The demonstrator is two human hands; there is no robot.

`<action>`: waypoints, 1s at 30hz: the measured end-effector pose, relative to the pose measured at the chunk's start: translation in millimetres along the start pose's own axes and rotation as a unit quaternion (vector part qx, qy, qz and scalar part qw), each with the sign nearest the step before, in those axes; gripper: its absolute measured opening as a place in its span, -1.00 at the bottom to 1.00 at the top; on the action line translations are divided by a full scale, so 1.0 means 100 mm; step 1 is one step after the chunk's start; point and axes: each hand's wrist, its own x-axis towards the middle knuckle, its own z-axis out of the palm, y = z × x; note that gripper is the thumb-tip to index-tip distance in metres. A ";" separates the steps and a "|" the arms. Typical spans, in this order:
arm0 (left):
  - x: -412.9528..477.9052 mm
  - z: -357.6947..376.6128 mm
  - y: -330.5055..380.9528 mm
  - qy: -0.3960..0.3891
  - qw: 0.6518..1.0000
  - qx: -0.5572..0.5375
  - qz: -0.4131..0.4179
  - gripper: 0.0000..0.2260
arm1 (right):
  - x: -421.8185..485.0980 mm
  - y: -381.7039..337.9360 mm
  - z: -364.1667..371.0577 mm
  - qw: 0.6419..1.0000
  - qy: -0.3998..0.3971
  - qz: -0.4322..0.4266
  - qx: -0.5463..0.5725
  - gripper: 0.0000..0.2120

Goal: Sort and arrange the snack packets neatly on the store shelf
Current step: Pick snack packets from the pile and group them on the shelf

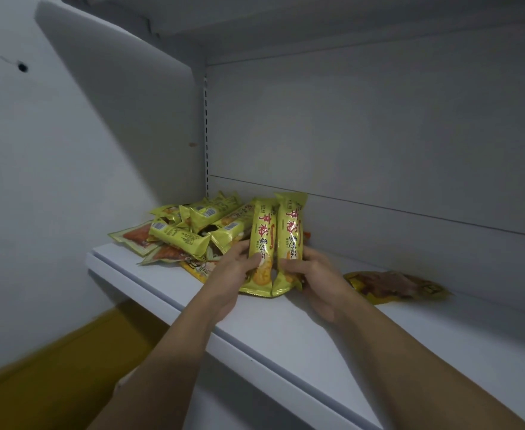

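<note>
The white metal shelf board [301,330] carries everything here. At its left rear corner sits a loose heap of long yellow-green foil snack packets [193,225], lying crosswise over one another at all angles. Under the heap, flat pale-green packets with an orange-red picture [134,235] stick out toward the shelf's left edge.

Just right of the heap, two more long yellow packets with red lettering stand side by side, nearly touching, with their tops leaning toward the grey back panel [379,135] and their lower ends down at the shelf board. The left hand [234,268] has its fingers curled round the lower part of the left yellow packet [262,237], thumb on the front. The right hand [317,274] wraps the lower part of the right yellow packet [290,231] the same way. Both forearms reach in over the shelf's front lip.

Further right, apart from the hands, a flat yellow packet with a brown picture [394,285] lies alone near the back panel. A slotted metal upright [206,125] runs up the rear corner above the heap. The pale wall on the left has a small dark hole [23,67]. Below the shelf at the left there is a mustard-yellow surface [53,367], blurred.
</note>
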 end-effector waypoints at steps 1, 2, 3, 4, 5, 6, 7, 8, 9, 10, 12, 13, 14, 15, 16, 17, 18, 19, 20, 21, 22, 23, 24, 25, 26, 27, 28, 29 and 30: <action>0.00 0.00 0.00 -0.002 1.000 0.004 0.000 -0.68 | 0.00 0.00 -0.01 1.000 0.004 -0.001 0.001 -0.66; -0.01 0.00 -0.01 -0.002 1.000 0.006 0.000 -0.68 | 0.01 0.01 -0.02 1.000 0.012 -0.003 0.003 -0.65; -0.01 0.00 -0.01 0.000 1.000 0.008 0.000 -0.68 | 0.01 0.01 -0.02 1.000 0.026 -0.005 -0.001 -0.64; -0.01 -0.01 -0.01 0.002 1.000 0.008 0.001 -0.68 | 0.01 0.02 -0.01 0.999 0.045 -0.006 -0.014 -0.62; 0.00 -0.01 -0.01 0.004 1.000 0.003 0.003 -0.67 | 0.01 0.03 0.00 0.997 0.063 -0.006 -0.034 -0.61; 0.00 -0.02 -0.01 0.006 1.000 -0.003 0.004 -0.66 | 0.01 0.04 0.01 0.995 0.081 -0.007 -0.055 -0.60; 0.00 -0.03 -0.01 0.008 1.000 -0.006 0.007 -0.66 | 0.01 0.04 0.03 0.993 0.095 -0.011 -0.075 -0.59; 0.01 -0.03 0.01 0.009 1.000 -0.007 0.010 -0.65 | 0.02 0.03 0.04 0.990 0.104 -0.018 -0.091 -0.60; 0.01 -0.02 0.02 0.006 1.000 -0.007 0.016 -0.64 | 0.02 0.00 0.05 0.988 0.107 -0.025 -0.105 -0.61; 0.00 -0.01 0.02 0.005 1.000 -0.004 0.022 -0.64 | 0.02 -0.02 0.07 0.986 0.105 -0.032 -0.126 -0.63; -0.02 0.03 0.03 0.015 0.999 0.011 0.035 -0.63 | 0.00 -0.09 0.11 0.976 0.087 -0.043 -0.196 -0.66; -0.04 0.06 0.03 0.019 0.999 0.013 0.042 -0.63 | -0.02 -0.12 0.13 0.969 0.082 -0.044 -0.228 -0.69; -0.04 0.09 0.04 0.023 0.999 0.009 0.048 -0.63 | -0.04 -0.16 0.13 0.964 0.081 -0.045 -0.250 -0.72; -0.05 0.13 0.04 0.026 0.998 0.001 0.053 -0.64 | -0.07 -0.22 0.12 0.960 0.079 -0.044 -0.264 -0.76; -0.07 0.19 0.06 0.026 0.998 -0.006 0.058 -0.65 | -0.11 -0.27 0.09 0.960 0.076 -0.041 -0.267 -0.77; -0.09 0.27 0.08 0.023 0.998 -0.013 0.061 -0.66 | -0.16 -0.34 0.04 0.961 0.071 -0.036 -0.265 -0.77; -0.11 0.36 0.11 0.019 0.998 -0.018 0.059 -0.68 | -0.23 -0.42 -0.03 0.961 0.071 -0.036 -0.267 -0.75; -0.13 0.48 0.14 0.012 0.998 -0.025 0.056 -0.70 | -0.31 -0.51 -0.12 0.957 0.083 -0.040 -0.275 -0.74; -0.16 0.61 0.17 0.001 0.998 -0.029 0.051 -0.72 | -0.40 -0.59 -0.22 0.952 0.101 -0.047 -0.284 -0.74; -0.19 0.75 0.19 -0.013 0.998 -0.031 0.045 -0.73 | -0.50 -0.67 -0.33 0.949 0.121 -0.053 -0.286 -0.74; -0.22 0.91 0.20 -0.027 0.998 -0.028 0.039 -0.75 | -0.61 -0.74 -0.45 0.949 0.140 -0.057 -0.278 -0.72; -0.26 1.10 0.20 -0.041 0.998 -0.022 0.033 -0.75 | -0.74 -0.82 -0.59 0.950 0.160 -0.060 -0.262 -0.67; -0.29 1.22 0.21 -0.045 0.998 -0.015 0.029 -0.75 | -0.82 -0.86 -0.68 0.952 0.172 -0.061 -0.246 -0.58; -0.32 1.37 0.21 -0.053 0.998 -0.010 0.025 -0.73 | -0.92 -0.91 -0.80 0.950 0.192 -0.062 -0.239 -0.47; -0.36 1.54 0.21 -0.060 0.998 -0.010 0.018 -0.71 | -1.04 -0.95 -0.94 0.944 0.213 -0.066 -0.244 -0.38; -0.39 1.70 0.21 -0.066 0.998 -0.010 0.010 -0.71 | -1.16 -1.00 -1.09 0.937 0.232 -0.069 -0.251 -0.32; -0.42 1.86 0.21 -0.071 0.997 -0.008 0.005 -0.71 | -1.29 -1.05 -1.24 0.932 0.248 -0.071 -0.254 -0.29; -0.43 2.02 0.20 -0.074 0.997 -0.002 0.000 -0.71 | -1.42 -1.10 -1.39 0.928 0.264 -0.071 -0.253 -0.27; -0.45 2.19 0.19 -0.076 0.997 0.005 -0.004 -0.72 | -1.55 -1.14 -1.55 0.923 0.281 -0.075 -0.253 -0.28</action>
